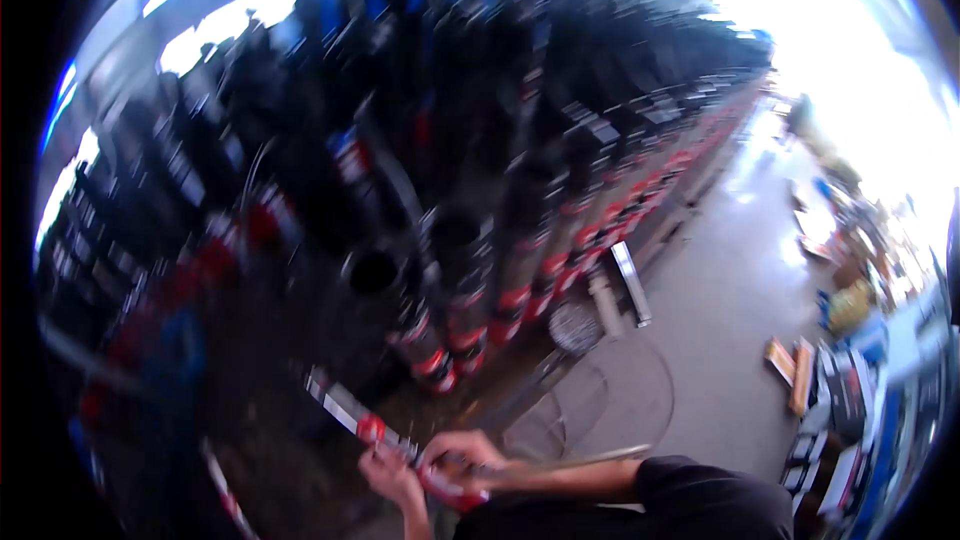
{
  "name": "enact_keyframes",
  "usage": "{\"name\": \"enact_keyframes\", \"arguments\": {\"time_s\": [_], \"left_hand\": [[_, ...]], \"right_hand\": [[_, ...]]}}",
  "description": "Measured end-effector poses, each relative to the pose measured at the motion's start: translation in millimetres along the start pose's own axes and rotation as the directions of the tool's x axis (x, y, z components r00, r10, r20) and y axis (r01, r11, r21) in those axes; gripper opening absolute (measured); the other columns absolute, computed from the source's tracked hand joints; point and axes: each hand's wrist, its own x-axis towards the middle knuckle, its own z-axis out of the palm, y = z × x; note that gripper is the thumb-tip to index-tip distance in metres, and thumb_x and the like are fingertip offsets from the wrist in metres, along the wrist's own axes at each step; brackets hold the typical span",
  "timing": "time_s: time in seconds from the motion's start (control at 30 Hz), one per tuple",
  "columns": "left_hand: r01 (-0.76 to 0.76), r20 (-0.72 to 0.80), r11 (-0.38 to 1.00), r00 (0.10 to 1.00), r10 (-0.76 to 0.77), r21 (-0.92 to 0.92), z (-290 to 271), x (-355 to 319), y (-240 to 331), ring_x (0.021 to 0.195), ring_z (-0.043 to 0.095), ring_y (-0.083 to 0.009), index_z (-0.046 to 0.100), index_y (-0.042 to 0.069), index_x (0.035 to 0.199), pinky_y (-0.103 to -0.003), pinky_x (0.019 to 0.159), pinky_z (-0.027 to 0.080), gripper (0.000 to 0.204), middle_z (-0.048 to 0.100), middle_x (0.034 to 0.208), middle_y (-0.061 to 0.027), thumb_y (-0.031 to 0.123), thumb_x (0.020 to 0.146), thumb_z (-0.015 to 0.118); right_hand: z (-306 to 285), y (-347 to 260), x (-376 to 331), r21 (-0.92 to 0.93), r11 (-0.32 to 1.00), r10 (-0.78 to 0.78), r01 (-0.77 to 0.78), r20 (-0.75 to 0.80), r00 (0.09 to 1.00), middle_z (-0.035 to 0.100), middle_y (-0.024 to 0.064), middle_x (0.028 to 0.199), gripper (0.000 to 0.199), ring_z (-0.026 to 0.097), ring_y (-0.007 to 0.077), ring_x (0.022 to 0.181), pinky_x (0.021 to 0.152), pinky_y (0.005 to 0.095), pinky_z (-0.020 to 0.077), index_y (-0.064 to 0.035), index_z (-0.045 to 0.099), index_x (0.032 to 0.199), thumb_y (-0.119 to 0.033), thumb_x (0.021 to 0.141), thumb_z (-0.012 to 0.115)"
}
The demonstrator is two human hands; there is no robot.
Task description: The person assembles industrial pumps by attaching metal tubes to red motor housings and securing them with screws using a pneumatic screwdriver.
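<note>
Low in the head view, I hold a long silver-and-red bar-shaped part [340,406] slanting up to the left; blur hides its exact kind. My left hand [393,477] is closed around its underside, just below a red section. Close beside it on the right, my right hand [463,450] is closed over the nearer end, where more red shows under the fingers. A thin rod or wire [600,457] runs along my right forearm; whether it touches the hand I cannot tell.
Rows of dark upright parts with red-and-silver lower ends [430,365] fill the left and recede to the far right. On the grey floor [720,280] lie a white bar [631,285], a round disc [575,327] and looped wire. Boxes [845,390] crowd the right side.
</note>
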Motion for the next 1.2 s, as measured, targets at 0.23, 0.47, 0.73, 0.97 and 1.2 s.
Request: {"name": "enact_keyframes", "arguments": {"time_s": [0.23, 0.47, 0.73, 0.97, 1.2], "left_hand": [[-0.487, 0.138, 0.691, 0.856, 0.497, 0.534, 18.8, -7.9, 6.6, 0.079, 0.063, -0.0295, 0.060, 0.007, 0.092, -0.041, 0.070, 0.050, 0.007, 0.068, 0.073, -0.0059, 0.013, 0.096, 0.062], [-0.473, 0.160, 0.652, 0.862, 0.480, 0.593, 29.1, -17.7, 5.6, 0.075, 0.061, -0.0290, 0.060, 0.007, 0.092, -0.042, 0.069, 0.049, 0.005, 0.064, 0.072, -0.0068, 0.011, 0.093, 0.063], [-0.441, 0.160, 0.656, 0.882, 0.444, 0.612, 31.7, -16.3, -1.1, 0.080, 0.060, -0.0318, 0.060, 0.007, 0.096, -0.045, 0.073, 0.048, 0.005, 0.065, 0.075, -0.0091, 0.010, 0.093, 0.060], [-0.449, 0.177, 0.631, 0.877, 0.447, 0.633, 31.5, -14.5, -4.5, 0.080, 0.061, -0.0316, 0.058, 0.006, 0.093, -0.045, 0.072, 0.047, 0.007, 0.064, 0.076, -0.0093, 0.013, 0.094, 0.060], [-0.481, 0.221, 0.644, 0.868, 0.444, 0.595, 33.3, -13.1, 0.9, 0.079, 0.058, -0.0354, 0.058, 0.005, 0.092, -0.046, 0.069, 0.045, 0.015, 0.066, 0.079, -0.0133, 0.019, 0.097, 0.061]], "right_hand": [[-68.0, 7.0, -58.3, 0.005, 0.998, 0.060, -0.060, -0.077, 0.995, 0.068, 0.0095, 0.089, 0.016, 0.067, 0.0175, 0.078, 0.072, 0.0306, 0.0545, -0.0012, 0.067, 0.093, 0.001, 0.077, 0.068], [-127.0, 4.8, -82.4, -0.083, 0.994, 0.059, -0.072, -0.150, 0.987, 0.067, 0.0092, 0.088, 0.018, 0.063, 0.0138, 0.077, 0.071, 0.0278, 0.0519, 0.0004, 0.064, 0.094, 0.007, 0.078, 0.062], [-152.6, 12.7, -109.8, -0.052, 0.982, 0.152, -0.184, -0.368, 0.917, 0.068, 0.0092, 0.083, 0.015, 0.065, 0.0141, 0.071, 0.069, 0.0289, 0.0530, -0.0012, 0.064, 0.095, 0.003, 0.080, 0.065], [-156.7, 25.8, -138.3, -0.070, 0.976, 0.152, -0.205, -0.451, 0.880, 0.064, 0.0106, 0.089, 0.018, 0.060, 0.0154, 0.075, 0.070, 0.0298, 0.0522, -0.0002, 0.060, 0.098, 0.006, 0.081, 0.060], [-141.9, 32.2, -142.3, -0.033, 0.968, 0.191, -0.247, -0.541, 0.819, 0.062, 0.0098, 0.089, 0.021, 0.060, 0.0152, 0.077, 0.073, 0.0299, 0.0527, -0.0002, 0.059, 0.100, 0.007, 0.081, 0.059]]}}
